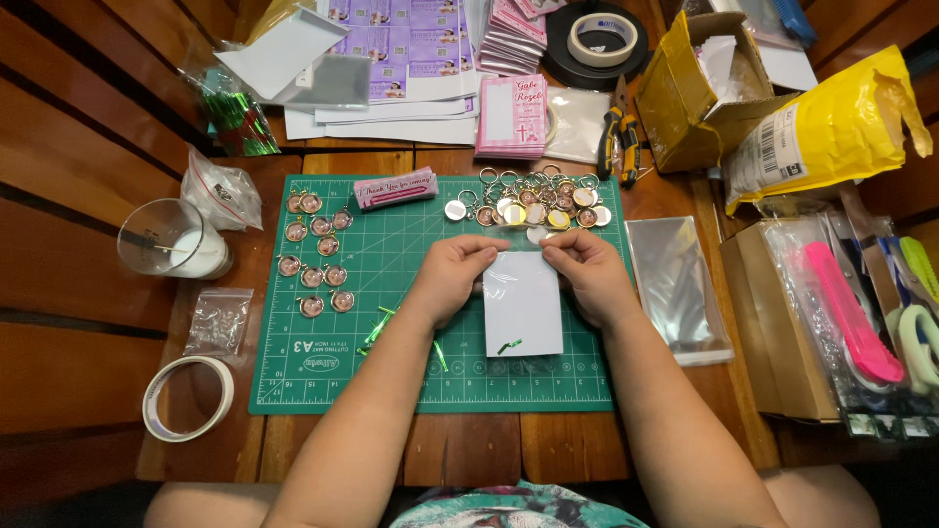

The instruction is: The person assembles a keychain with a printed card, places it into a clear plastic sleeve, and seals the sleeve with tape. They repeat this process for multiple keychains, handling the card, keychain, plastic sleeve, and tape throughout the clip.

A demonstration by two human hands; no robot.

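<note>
Left hand (452,274) and right hand (587,271) are both pinching the top edge of a clear sleeve with white card (523,303), lying flat mid green cutting mat (323,376) on the tabletop (469,450). Pile of round keychains (533,200) is sitting just beyond the fingers. Stack of empty clear sleeves (680,288) is lying right of the mat.

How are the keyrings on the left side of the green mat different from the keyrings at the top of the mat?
The left keyrings lie spread apart in loose rows; the top keyrings are heaped, touching and overlapping. The left ones all show copper-pink faces; the top ones mix silver, gold and pink. Both groups are round with metal rings and lie on the green mat.
</note>
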